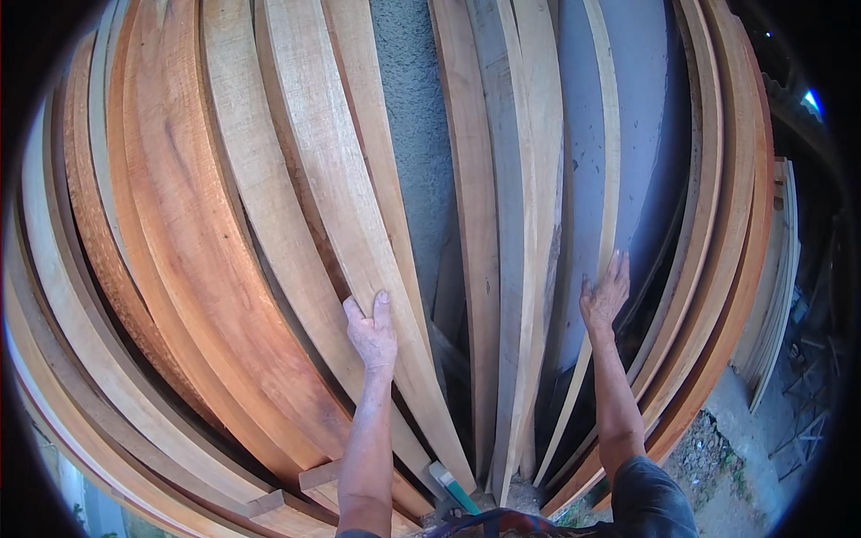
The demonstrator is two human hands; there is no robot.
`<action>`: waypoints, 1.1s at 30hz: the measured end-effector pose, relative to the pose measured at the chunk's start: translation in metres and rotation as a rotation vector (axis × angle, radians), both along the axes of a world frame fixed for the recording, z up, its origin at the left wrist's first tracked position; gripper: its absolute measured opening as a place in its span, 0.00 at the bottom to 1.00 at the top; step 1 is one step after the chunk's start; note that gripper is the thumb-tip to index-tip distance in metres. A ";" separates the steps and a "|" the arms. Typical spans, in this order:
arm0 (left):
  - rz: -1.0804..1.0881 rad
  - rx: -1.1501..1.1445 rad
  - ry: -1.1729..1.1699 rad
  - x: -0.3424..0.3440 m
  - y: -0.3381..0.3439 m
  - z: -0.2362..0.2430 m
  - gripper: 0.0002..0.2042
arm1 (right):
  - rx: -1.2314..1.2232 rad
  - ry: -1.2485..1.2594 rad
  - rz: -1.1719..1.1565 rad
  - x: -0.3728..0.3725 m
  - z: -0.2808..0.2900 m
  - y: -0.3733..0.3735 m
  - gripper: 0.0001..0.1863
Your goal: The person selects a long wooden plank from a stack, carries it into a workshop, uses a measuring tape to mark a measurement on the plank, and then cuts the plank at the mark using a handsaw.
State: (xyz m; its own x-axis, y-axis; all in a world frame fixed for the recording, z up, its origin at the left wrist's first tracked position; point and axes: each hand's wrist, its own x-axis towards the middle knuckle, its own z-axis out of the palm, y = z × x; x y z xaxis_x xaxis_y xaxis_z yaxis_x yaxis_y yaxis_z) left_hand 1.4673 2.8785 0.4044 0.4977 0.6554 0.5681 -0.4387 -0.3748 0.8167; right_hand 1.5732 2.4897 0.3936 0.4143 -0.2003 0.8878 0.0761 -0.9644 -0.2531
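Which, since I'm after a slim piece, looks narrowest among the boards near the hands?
The pale strip at the right hand, crossing before the grey-blue panel; the other boards nearby look broader.

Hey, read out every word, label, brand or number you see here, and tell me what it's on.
There is no text I can read.
Pale board under the left hand: only grain and marks.
Narrow strip at the right hand: no lettering visible.
Green-and-white object at the bottom: too small to tell.
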 end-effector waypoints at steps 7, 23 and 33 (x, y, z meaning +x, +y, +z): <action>0.000 -0.009 0.018 -0.004 0.009 0.000 0.22 | 0.109 0.305 0.607 -0.053 0.004 0.110 0.48; -0.062 0.011 0.027 -0.004 -0.003 0.005 0.24 | 0.495 0.341 0.664 -0.065 -0.046 0.185 0.27; -0.007 0.065 0.079 -0.007 -0.004 0.006 0.33 | 0.517 0.289 0.760 -0.106 -0.040 0.213 0.31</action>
State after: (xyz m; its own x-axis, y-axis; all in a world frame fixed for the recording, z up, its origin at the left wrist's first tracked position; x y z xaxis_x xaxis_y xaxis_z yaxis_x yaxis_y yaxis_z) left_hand 1.4603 2.8748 0.4099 0.5469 0.6151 0.5679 -0.3766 -0.4252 0.8231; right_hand 1.4670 2.7025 0.3538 0.7835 -0.1261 0.6085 0.5027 -0.4471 -0.7399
